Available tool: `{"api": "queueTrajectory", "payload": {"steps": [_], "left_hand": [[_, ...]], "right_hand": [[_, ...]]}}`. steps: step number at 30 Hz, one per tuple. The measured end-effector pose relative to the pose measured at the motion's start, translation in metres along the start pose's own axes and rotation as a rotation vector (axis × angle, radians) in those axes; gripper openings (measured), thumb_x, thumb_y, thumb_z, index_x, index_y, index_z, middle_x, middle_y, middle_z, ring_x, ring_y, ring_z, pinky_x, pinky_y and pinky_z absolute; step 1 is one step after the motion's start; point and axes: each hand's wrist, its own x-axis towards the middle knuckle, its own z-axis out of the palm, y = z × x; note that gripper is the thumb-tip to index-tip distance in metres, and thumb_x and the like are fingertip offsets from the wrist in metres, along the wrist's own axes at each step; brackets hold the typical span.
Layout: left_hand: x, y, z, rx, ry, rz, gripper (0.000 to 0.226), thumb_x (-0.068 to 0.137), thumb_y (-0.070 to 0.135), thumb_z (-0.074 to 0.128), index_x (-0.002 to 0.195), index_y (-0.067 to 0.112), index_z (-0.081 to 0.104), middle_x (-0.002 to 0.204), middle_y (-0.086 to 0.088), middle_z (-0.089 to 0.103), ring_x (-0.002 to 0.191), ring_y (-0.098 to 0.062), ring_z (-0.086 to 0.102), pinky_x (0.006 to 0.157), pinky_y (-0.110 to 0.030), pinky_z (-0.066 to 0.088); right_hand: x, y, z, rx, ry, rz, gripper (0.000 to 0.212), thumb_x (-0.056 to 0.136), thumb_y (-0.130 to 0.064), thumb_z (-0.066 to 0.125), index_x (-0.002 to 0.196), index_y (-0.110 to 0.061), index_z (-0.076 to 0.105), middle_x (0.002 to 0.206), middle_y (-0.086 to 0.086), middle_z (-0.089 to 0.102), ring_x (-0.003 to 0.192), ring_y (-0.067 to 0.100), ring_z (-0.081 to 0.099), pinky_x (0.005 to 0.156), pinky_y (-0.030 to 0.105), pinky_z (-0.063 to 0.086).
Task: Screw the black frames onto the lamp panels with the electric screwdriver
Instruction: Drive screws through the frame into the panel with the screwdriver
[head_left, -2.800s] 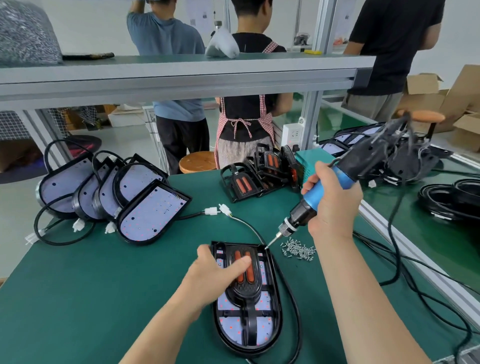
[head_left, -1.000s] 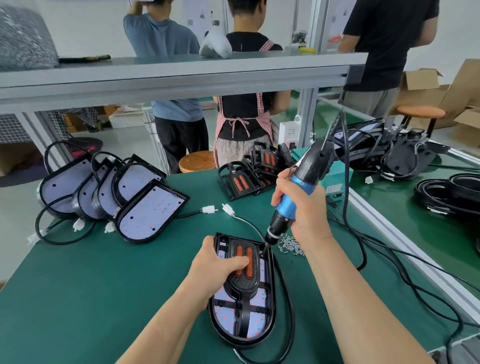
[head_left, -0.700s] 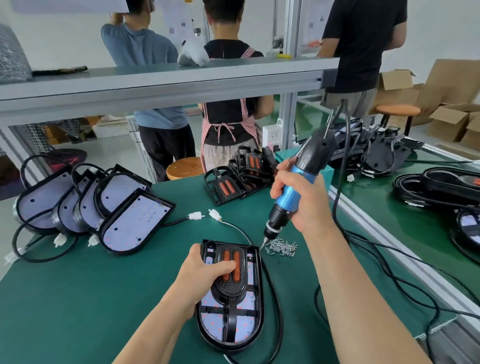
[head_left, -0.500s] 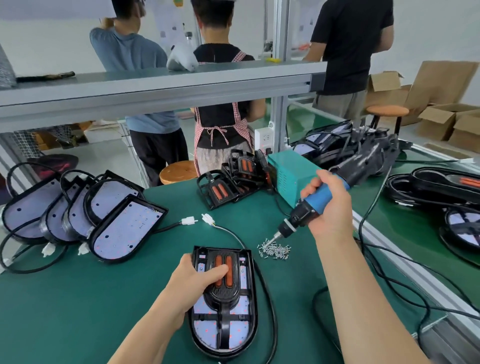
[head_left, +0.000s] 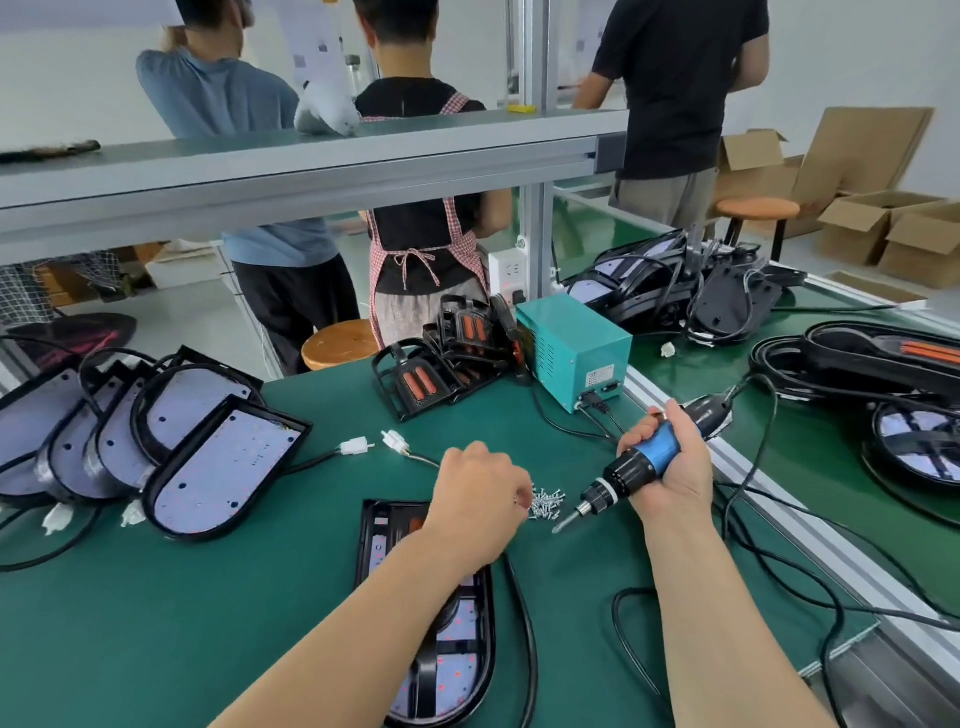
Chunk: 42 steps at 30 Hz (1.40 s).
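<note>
A lamp panel (head_left: 375, 545) with a black frame (head_left: 430, 670) laid on it lies on the green mat, partly hidden under my left forearm. My left hand (head_left: 478, 499) hovers past the panel's top edge, its fingers curled and bunched at the left edge of a small pile of screws (head_left: 546, 503), pinching there. My right hand (head_left: 670, 467) grips the blue-and-black electric screwdriver (head_left: 641, 462) tilted low, with its bit (head_left: 563, 524) pointing left just right of the screws.
Several bare lamp panels (head_left: 223, 467) overlap at the left. Loose black frames (head_left: 431, 374) are stacked at the back, beside a teal power box (head_left: 576, 348). Cables (head_left: 737, 545) trail over the right edge. More lamps (head_left: 909, 374) lie on the right bench. Three people stand beyond the shelf.
My left hand has left the black frame and moved up-right to the screw pile. My right hand has lowered the screwdriver to a flatter tilt, still near the screws.
</note>
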Motion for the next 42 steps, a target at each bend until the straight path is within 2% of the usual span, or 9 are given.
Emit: {"api": "queueTrajectory", "payload": {"steps": [3,7,14,18,22,25,27,36,42], "left_hand": [[0.010,0.001,0.006,0.049,-0.042,0.035,0.019,0.097,0.034,0.056,0.106,0.035,0.072,0.106,0.010,0.069,0.108,-0.020,0.050,0.085,-0.034,0.033],[0.012,0.003,0.011,0.007,-0.071,0.056,0.013,0.095,0.035,0.060,0.102,0.031,0.071,0.106,0.009,0.069,0.109,-0.020,0.049,0.091,-0.035,0.034],[0.016,0.005,0.016,0.043,-0.061,0.147,0.015,0.095,0.023,0.053,0.098,0.027,0.068,0.104,0.006,0.068,0.103,-0.021,0.049,0.090,-0.036,0.037],[0.008,0.003,0.016,-0.280,-0.064,0.108,0.010,0.089,0.009,0.051,0.087,0.018,0.055,0.097,-0.004,0.061,0.092,-0.024,0.050,0.084,-0.035,0.042],[-0.007,-0.003,0.002,-0.619,0.034,-0.002,0.013,0.084,0.004,0.056,0.082,0.016,0.055,0.076,0.003,0.060,0.075,-0.020,0.056,0.076,-0.036,0.051],[-0.022,-0.011,-0.008,-0.884,0.068,-0.068,0.021,0.086,0.003,0.062,0.089,0.020,0.050,0.082,-0.002,0.068,0.065,-0.007,0.052,0.071,-0.024,0.050],[-0.032,-0.016,-0.012,-1.013,0.092,-0.095,0.028,0.086,0.002,0.064,0.095,0.024,0.047,0.083,0.000,0.071,0.065,-0.004,0.050,0.068,-0.016,0.045],[-0.066,-0.034,-0.012,-1.117,0.166,-0.159,0.029,0.084,0.000,0.068,0.098,0.021,0.053,0.082,-0.001,0.070,0.069,-0.008,0.051,0.071,-0.015,0.044],[-0.080,-0.043,-0.008,-1.123,0.196,-0.199,0.029,0.084,-0.001,0.068,0.099,0.021,0.055,0.075,0.012,0.068,0.067,-0.007,0.053,0.069,-0.016,0.045]], "right_hand": [[0.002,-0.001,-0.002,0.003,-0.010,0.017,0.017,0.089,-0.019,0.073,0.089,-0.009,0.060,0.072,-0.002,0.058,0.057,0.008,0.055,0.054,0.020,0.052],[0.002,0.000,-0.002,0.001,-0.014,0.012,0.016,0.089,-0.020,0.073,0.087,-0.010,0.060,0.071,-0.002,0.057,0.057,0.007,0.054,0.054,0.020,0.052],[0.001,0.001,-0.002,-0.013,-0.021,-0.001,0.015,0.092,-0.019,0.070,0.086,-0.010,0.060,0.070,-0.001,0.056,0.055,0.007,0.054,0.053,0.020,0.051],[0.000,0.002,0.002,0.016,0.002,-0.018,0.014,0.092,-0.016,0.069,0.085,-0.010,0.058,0.069,-0.002,0.056,0.054,0.007,0.054,0.052,0.020,0.051],[-0.006,0.005,0.014,0.080,0.030,-0.042,0.015,0.092,-0.013,0.068,0.085,-0.011,0.055,0.068,-0.003,0.056,0.053,0.007,0.055,0.051,0.021,0.050],[-0.014,0.010,0.028,0.082,0.018,-0.047,0.015,0.092,-0.011,0.067,0.082,-0.012,0.055,0.068,-0.002,0.056,0.053,0.008,0.054,0.051,0.021,0.050],[-0.021,0.015,0.038,0.055,-0.003,-0.065,0.016,0.093,-0.011,0.065,0.081,-0.013,0.055,0.067,-0.003,0.055,0.053,0.007,0.053,0.051,0.021,0.048],[-0.055,0.040,0.069,-0.107,-0.069,-0.146,0.024,0.094,-0.009,0.063,0.073,-0.015,0.055,0.061,-0.003,0.053,0.049,0.010,0.050,0.051,0.023,0.046],[-0.068,0.049,0.080,-0.171,-0.108,-0.177,0.019,0.094,-0.010,0.062,0.080,-0.016,0.052,0.063,-0.003,0.053,0.050,0.010,0.050,0.052,0.022,0.047]]}}
